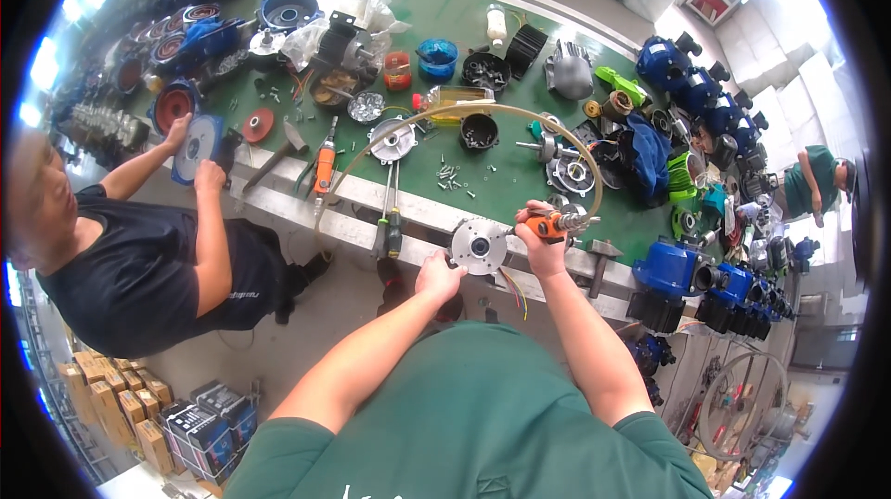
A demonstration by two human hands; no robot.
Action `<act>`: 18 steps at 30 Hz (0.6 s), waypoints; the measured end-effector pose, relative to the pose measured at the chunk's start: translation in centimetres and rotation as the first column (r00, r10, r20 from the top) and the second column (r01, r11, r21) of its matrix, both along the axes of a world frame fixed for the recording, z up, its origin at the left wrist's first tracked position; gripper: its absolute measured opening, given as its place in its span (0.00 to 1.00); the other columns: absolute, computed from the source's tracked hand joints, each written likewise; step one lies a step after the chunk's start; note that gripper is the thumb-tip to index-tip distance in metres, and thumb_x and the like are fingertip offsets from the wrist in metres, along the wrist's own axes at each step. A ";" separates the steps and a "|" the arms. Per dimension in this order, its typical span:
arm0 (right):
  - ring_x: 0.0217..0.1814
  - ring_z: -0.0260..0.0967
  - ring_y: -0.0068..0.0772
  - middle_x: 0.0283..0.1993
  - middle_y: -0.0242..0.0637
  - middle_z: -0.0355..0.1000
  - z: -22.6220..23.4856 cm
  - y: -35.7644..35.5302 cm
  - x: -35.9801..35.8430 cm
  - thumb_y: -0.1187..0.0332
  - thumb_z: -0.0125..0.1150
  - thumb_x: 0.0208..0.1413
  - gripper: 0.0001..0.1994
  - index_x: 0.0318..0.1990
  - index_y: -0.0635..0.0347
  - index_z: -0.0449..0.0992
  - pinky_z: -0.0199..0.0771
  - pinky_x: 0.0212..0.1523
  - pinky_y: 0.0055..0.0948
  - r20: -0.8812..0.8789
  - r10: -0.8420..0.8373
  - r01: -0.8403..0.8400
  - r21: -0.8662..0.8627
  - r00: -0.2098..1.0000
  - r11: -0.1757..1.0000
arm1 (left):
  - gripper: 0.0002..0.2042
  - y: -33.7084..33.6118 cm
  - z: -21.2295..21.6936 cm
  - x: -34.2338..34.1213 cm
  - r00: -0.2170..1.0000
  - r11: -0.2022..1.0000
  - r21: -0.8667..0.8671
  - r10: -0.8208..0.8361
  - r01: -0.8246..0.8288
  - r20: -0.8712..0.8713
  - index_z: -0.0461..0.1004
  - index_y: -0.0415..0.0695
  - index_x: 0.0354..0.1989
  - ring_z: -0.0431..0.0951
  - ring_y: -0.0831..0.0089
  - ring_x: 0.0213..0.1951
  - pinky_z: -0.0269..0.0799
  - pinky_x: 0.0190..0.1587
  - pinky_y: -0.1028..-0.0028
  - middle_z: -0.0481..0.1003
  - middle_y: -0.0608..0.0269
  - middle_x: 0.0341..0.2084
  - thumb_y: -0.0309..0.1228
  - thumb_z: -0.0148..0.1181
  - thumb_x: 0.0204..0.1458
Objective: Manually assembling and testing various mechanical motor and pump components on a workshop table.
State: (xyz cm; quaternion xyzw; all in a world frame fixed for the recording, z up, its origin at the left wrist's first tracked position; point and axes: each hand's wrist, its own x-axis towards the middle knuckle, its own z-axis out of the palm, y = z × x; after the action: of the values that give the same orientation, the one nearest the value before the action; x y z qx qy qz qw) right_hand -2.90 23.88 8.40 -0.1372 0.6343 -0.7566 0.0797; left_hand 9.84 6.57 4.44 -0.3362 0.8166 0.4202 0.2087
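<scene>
The left hand [438, 278] is closing on the lower left rim of the round metal end cover [480, 259], with the thumb side against its edge. The right hand [541, 248] is wrapping round the orange power driver [549, 224], whose nose is pointing leftward at the cover's upper right rim. Whether the bit is sitting in a screw is too small to tell. The cover is standing face-up to the wearer between the two hands, at the bench's near edge.

For a good result, the left hand should probably be bracing the cover firmly against twist, fingers staying off the bit's line, while the right wrist is keeping the driver square to the hole. The coloured wires [516, 295] are hanging just below the cover, between the hands, and are best kept clear of the bit. The hose [557, 118] is arching from the driver over the bench beyond both hands; it should be running slack so that it is not tugging the tool askew.

Ahead of the left hand, two screwdrivers [394, 232] are lying across the bench edge. Loose screws [453, 176] are lying straight beyond the cover, and a hammer [601, 267] is resting just right of the right hand. Farther left, a co-worker [148, 267] is holding a blue-rimmed disc [197, 148].
</scene>
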 end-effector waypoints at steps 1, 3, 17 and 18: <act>0.44 0.73 0.26 0.38 0.33 0.74 -0.1 -0.4 0.0 0.84 0.63 0.49 0.21 0.52 0.61 0.71 0.75 0.49 0.30 -0.011 0.008 -0.008 0.021 1.000 1.000 | 0.26 -0.1 0.1 0.0 1.000 1.000 -0.002 0.002 -0.002 -0.001 0.72 0.42 0.55 0.75 0.55 0.57 0.71 0.58 0.59 0.75 0.50 0.52 0.44 0.67 0.52; 0.43 0.73 0.25 0.38 0.33 0.74 -0.3 -0.6 -0.3 0.84 0.64 0.49 0.21 0.52 0.61 0.71 0.76 0.47 0.28 -0.020 0.016 -0.015 0.041 1.000 0.999 | 0.26 0.0 0.3 -0.1 1.000 1.000 0.008 0.005 -0.005 -0.002 0.72 0.41 0.54 0.75 0.55 0.56 0.71 0.58 0.58 0.75 0.49 0.52 0.44 0.67 0.52; 0.42 0.73 0.25 0.36 0.32 0.74 0.5 -0.7 -1.1 0.85 0.63 0.45 0.19 0.47 0.63 0.73 0.77 0.45 0.28 0.118 0.057 -0.060 0.025 0.991 0.998 | 0.27 0.0 -1.3 0.1 1.000 1.000 -0.019 -0.006 0.006 -0.022 0.72 0.42 0.55 0.76 0.55 0.56 0.72 0.57 0.58 0.76 0.49 0.52 0.45 0.67 0.51; 0.41 0.73 0.25 0.36 0.32 0.74 0.5 -0.7 -1.2 0.85 0.63 0.45 0.18 0.46 0.63 0.73 0.77 0.45 0.28 0.131 0.041 -0.046 0.034 0.991 0.998 | 0.27 0.0 -1.6 0.3 1.000 0.999 -0.042 -0.004 0.002 -0.030 0.71 0.42 0.56 0.76 0.55 0.56 0.72 0.57 0.58 0.76 0.49 0.52 0.45 0.66 0.52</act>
State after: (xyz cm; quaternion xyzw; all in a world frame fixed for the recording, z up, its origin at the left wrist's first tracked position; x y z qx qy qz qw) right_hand -4.15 23.14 8.93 -0.1000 0.6383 -0.7504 0.1400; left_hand 10.09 6.57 2.85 -0.3330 0.8288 0.4077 0.1899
